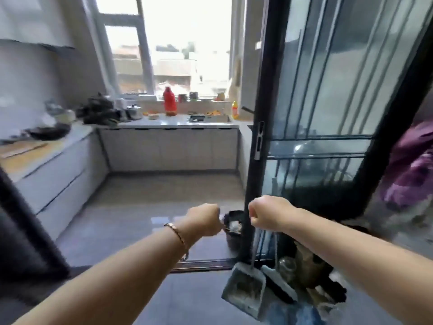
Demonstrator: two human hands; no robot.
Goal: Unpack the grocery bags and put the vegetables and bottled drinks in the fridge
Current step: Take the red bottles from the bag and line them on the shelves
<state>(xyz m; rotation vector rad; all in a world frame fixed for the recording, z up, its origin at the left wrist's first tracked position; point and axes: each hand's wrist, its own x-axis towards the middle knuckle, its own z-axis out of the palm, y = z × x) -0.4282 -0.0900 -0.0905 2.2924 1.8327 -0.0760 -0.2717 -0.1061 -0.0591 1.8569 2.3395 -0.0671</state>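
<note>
Both fists are out in front of me over the floor, near each other but apart. My left grip (204, 219), with a bracelet (176, 233) on its wrist, is curled tight. My right grip (267, 214) is curled the same way. I see only the backs of them. The fingers are tucked under and hidden, and nothing shows in either one.

Motion blurs the whole view. A dark heap (100, 111), which looks like crumpled bags though I cannot make it out, sits in the far corner where the two runs of desk (164, 124) meet. It is well apart from both grips, ahead and to the left. A red bottle (169, 102) stands at the back edge of the far desk under the window. A yellow bottle (235, 110) stands at the right end of that desk. A black pan (50, 133) lies on the left run of the desk.

A black-framed glass door (328, 109) rises just beyond my right grip. A small bin (233, 227) on the floor is half hidden behind the frame and behind my left grip. A dustpan (244, 292) and a brush (278, 285) stand below my right forearm, and their thin handles vanish behind the fist. A dark panel (25, 231) is cut off at the left edge, and I cannot tell what it is. Purple cloth (412, 165) is cut off at the right edge.
</note>
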